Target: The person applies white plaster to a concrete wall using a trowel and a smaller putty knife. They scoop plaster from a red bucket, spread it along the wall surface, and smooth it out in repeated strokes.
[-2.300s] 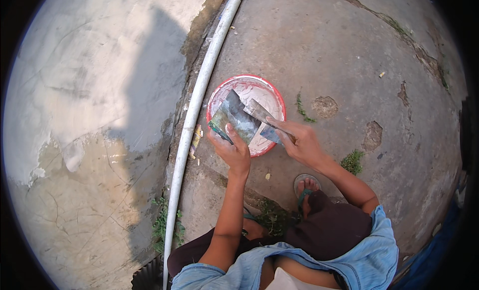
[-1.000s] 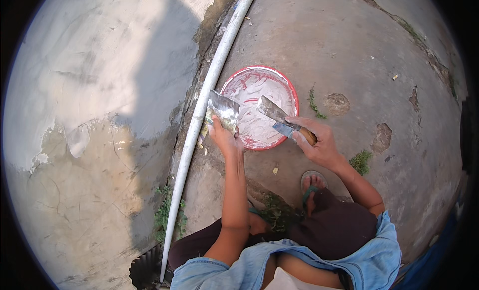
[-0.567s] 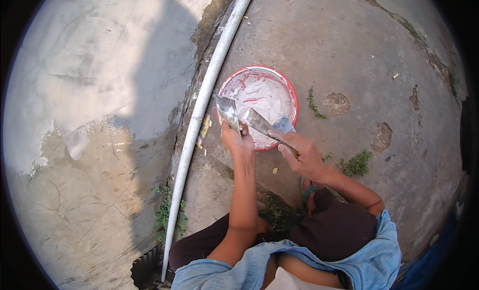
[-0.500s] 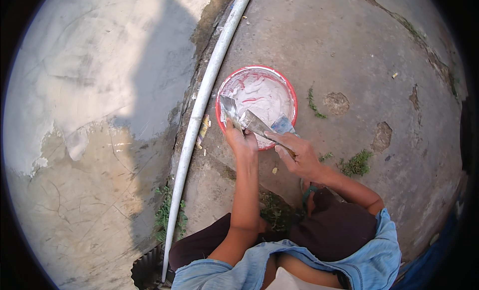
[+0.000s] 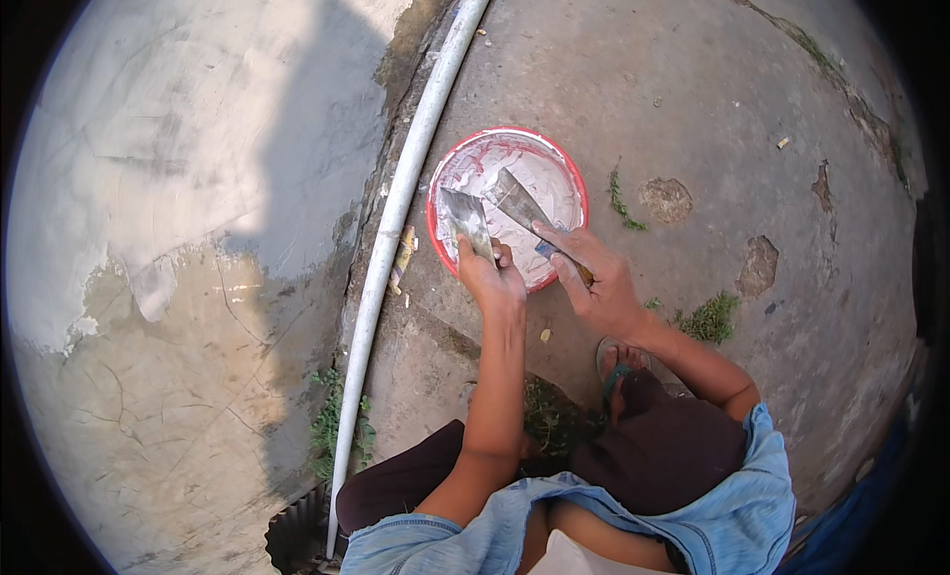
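Observation:
My left hand (image 5: 490, 273) grips a squarish metal plate (image 5: 465, 219) smeared with white, held over the near left of a red-rimmed round bucket (image 5: 544, 169) with thick white paste inside. Fingers of my right hand (image 5: 594, 278) are wrapped round a putty knife (image 5: 520, 204), whose long blade tilts up-left over the paste, close to the plate. A blue blade (image 5: 546, 249) shows under that knife at the same hand; whether it is a second knife I cannot tell.
A long white pipe (image 5: 396, 209) runs along the crack left of the bucket, beside a pale cement surface (image 5: 158, 179). A crumpled wrapper (image 5: 404, 254) and weeds (image 5: 708, 318) lie on cracked concrete (image 5: 673, 100). My sandalled foot (image 5: 618, 362) is below my right hand.
Since half a second ago, the knife blade has lifted up and left along the plate, covering more of the blue blade. My left hand has shifted slightly right.

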The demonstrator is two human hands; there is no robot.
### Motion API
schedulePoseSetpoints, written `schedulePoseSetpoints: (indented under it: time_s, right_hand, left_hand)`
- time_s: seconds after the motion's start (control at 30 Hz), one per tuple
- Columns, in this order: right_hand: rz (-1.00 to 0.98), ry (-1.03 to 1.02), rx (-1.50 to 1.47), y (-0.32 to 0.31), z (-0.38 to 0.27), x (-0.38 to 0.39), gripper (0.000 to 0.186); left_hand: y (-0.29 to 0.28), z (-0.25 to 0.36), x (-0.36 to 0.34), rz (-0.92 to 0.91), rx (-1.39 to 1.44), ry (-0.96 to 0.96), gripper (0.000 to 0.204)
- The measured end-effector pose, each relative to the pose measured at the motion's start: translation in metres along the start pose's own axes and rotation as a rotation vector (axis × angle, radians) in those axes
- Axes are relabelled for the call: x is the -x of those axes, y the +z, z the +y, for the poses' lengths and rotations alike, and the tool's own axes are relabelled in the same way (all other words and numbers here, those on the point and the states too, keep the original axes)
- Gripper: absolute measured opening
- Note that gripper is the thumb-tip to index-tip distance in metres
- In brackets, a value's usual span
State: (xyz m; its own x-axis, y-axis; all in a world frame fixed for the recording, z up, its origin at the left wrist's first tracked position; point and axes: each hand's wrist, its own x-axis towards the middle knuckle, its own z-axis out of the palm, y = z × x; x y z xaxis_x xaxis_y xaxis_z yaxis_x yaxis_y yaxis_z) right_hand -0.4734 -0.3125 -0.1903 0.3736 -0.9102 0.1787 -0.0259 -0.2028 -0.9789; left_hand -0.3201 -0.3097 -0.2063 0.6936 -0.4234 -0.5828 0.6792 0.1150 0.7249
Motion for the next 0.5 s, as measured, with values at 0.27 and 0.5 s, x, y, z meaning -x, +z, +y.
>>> schedulePoseSetpoints:
  time_s: [0.27, 0.5]
  right_hand:
    - [-0.038, 0.000, 0.005, 0.003, 0.004, 0.015, 0.038]
    - [-0.087, 0.002, -0.073, 0.010, 0.006, 0.016, 0.038]
  left_hand:
    - [-0.002, 0.005, -0.004, -0.060, 0.043, 0.000, 0.017]
    - [-0.020, 0.003, -0.025, -0.092, 0.221, -0.335, 0.021]
